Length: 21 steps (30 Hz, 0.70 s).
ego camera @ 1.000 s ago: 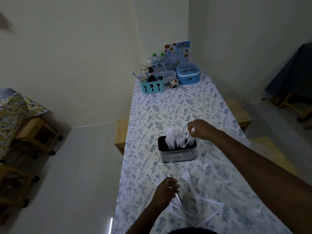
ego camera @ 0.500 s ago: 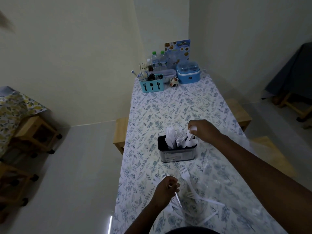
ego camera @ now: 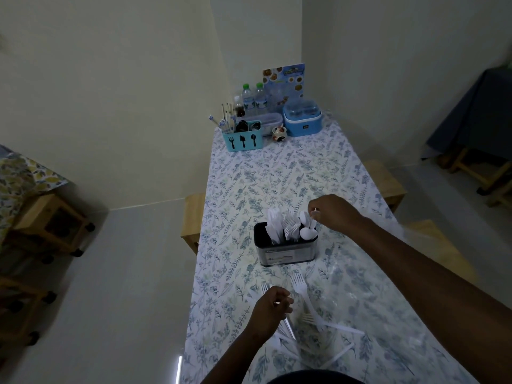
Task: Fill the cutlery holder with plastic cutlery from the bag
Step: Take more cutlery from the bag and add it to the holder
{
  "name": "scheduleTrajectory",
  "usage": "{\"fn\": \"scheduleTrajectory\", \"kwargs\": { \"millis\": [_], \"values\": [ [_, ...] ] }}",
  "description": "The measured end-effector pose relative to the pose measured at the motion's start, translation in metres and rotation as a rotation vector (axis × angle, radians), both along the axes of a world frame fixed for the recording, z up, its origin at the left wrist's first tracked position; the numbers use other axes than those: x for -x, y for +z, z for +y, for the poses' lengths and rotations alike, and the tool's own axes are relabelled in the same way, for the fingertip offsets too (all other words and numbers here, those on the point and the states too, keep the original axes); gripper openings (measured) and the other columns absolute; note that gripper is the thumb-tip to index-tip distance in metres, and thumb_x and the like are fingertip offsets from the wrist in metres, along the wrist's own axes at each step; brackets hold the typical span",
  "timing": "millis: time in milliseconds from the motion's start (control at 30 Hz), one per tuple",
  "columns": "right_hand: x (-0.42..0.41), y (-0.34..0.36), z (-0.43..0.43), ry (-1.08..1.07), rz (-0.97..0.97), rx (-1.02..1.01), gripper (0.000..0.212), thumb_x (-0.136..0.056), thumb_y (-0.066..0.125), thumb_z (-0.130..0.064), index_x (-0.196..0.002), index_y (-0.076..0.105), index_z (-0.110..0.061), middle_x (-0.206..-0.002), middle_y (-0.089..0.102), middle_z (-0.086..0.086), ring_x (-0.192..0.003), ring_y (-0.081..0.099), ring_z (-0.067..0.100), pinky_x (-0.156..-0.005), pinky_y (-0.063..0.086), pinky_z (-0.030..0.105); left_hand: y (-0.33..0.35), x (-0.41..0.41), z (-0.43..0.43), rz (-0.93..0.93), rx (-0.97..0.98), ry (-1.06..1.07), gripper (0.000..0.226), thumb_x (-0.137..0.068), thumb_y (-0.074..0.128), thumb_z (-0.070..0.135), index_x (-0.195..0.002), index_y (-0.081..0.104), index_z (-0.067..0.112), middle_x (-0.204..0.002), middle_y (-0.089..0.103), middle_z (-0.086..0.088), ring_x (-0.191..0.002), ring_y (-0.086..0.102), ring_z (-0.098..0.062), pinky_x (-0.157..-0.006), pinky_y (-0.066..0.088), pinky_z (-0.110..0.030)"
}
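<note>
Taking the black cutlery holder (ego camera: 286, 246) as the landmark, the left hand (ego camera: 270, 311) sits nearest the camera, in front of the holder and slightly to its left. It is curled closed around what looks like the handle ends of several white plastic pieces; exactly how many cannot be told. Just to the right of that hand, also in front of the holder, loose forks (ego camera: 300, 289) lie on the clear bag (ego camera: 332, 314), which is spread flat on the counter (ego camera: 277, 173) and is hard to make out against the floral cloth.

The holder itself stands upright and already carries white knives on its left side, forks in the middle and spoons (ego camera: 306, 231) on its right side.

The right hand (ego camera: 333, 214) hovers above the holder's right end, fingers pinched on the thin white tip of a handle whose bowl end seems to be down among the spoons.

By my reading, the step in hand is seating one spoon in the right compartment, with the task partly done, since cutlery remains on the bag. The next move likely calls for releasing that handle so it drops among its like, then sorting the next piece from the bundle by type.
</note>
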State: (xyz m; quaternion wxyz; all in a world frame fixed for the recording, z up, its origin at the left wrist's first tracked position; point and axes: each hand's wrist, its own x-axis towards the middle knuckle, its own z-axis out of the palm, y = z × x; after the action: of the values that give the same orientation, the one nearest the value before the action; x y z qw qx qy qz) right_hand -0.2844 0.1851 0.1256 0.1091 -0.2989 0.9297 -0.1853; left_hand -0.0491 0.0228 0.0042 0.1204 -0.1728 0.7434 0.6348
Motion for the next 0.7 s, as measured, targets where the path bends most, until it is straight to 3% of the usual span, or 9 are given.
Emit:
{"fn": "scheduleTrajectory", "kwargs": {
  "millis": [67, 133, 300, 367, 467, 567, 700],
  "values": [
    [-0.004, -0.015, 0.0, 0.014, -0.022, -0.011, 0.026, -0.084, 0.06, -0.01, -0.065, 0.057, -0.028, -0.068, 0.054, -0.004, -0.071, 0.055, 0.02, -0.052, 0.03, 0.021, 0.001, 0.0, -0.001, 0.011, 0.016, 0.002, 0.021, -0.095, 0.058, 0.028, -0.108, 0.059, 0.011, -0.105, 0.07, -0.009, -0.085, 0.07, -0.013, -0.069, 0.052, -0.021],
    [-0.01, -0.026, 0.0, -0.031, -0.029, 0.009, 0.007, -0.081, 0.066, -0.012, -0.086, 0.068, -0.016, -0.086, 0.065, 0.006, -0.084, 0.061, 0.024, -0.062, 0.038, 0.025, 0.001, -0.001, -0.004, 0.024, 0.03, 0.004, 0.021, -0.096, 0.058, 0.028, -0.108, 0.059, 0.011, -0.104, 0.07, -0.009, -0.085, 0.07, -0.013, -0.07, 0.052, -0.022],
    [-0.03, -0.039, 0.0, -0.191, 0.087, 0.044, 0.044, -0.077, 0.073, -0.021, -0.117, 0.058, -0.016, -0.118, 0.054, 0.009, -0.105, 0.053, 0.031, -0.085, 0.048, 0.042, -0.001, -0.005, -0.01, 0.045, 0.028, 0.053, 0.021, -0.096, 0.058, 0.026, -0.108, 0.06, 0.01, -0.102, 0.07, -0.011, -0.087, 0.07, -0.017, -0.072, 0.053, -0.022],
    [-0.048, -0.039, 0.001, -0.22, 0.194, 0.134, 0.044, -0.077, 0.073, -0.015, -0.118, 0.058, -0.015, -0.123, 0.051, 0.008, -0.108, 0.05, 0.031, -0.087, 0.048, 0.044, -0.004, -0.006, -0.011, 0.04, 0.038, 0.053, 0.021, -0.095, 0.059, 0.029, -0.107, 0.061, 0.012, -0.102, 0.07, -0.01, -0.089, 0.07, -0.018, -0.073, 0.054, -0.025],
    [-0.082, -0.042, 0.003, -0.176, 0.279, 0.32, 0.034, -0.076, 0.069, -0.004, -0.109, 0.062, -0.009, -0.115, 0.055, 0.007, -0.103, 0.05, 0.023, -0.085, 0.043, 0.031, -0.01, -0.008, -0.011, 0.03, 0.058, 0.048, 0.018, -0.094, 0.059, 0.031, -0.104, 0.061, 0.015, -0.1, 0.07, -0.008, -0.088, 0.07, -0.019, -0.077, 0.055, -0.031],
    [-0.111, -0.07, 0.007, -0.102, 0.05, 0.301, 0.016, -0.078, 0.068, -0.006, -0.093, 0.063, -0.008, -0.097, 0.058, 0.005, -0.089, 0.052, 0.019, -0.077, 0.043, 0.029, -0.015, -0.011, -0.013, 0.02, 0.057, 0.064, 0.015, -0.095, 0.059, 0.024, -0.104, 0.061, 0.012, -0.099, 0.07, -0.01, -0.087, 0.069, -0.022, -0.075, 0.053, -0.029],
    [-0.145, -0.121, 0.021, -0.062, -0.238, 0.033, 0.009, -0.082, 0.061, -0.007, -0.089, 0.063, -0.002, -0.092, 0.061, 0.011, -0.087, 0.058, 0.025, -0.074, 0.042, 0.03, -0.018, -0.015, -0.017, 0.002, 0.069, 0.07, 0.01, -0.093, 0.062, 0.026, -0.1, 0.062, 0.019, -0.096, 0.071, -0.007, -0.087, 0.069, -0.022, -0.073, 0.053, -0.027]
  ]
}}
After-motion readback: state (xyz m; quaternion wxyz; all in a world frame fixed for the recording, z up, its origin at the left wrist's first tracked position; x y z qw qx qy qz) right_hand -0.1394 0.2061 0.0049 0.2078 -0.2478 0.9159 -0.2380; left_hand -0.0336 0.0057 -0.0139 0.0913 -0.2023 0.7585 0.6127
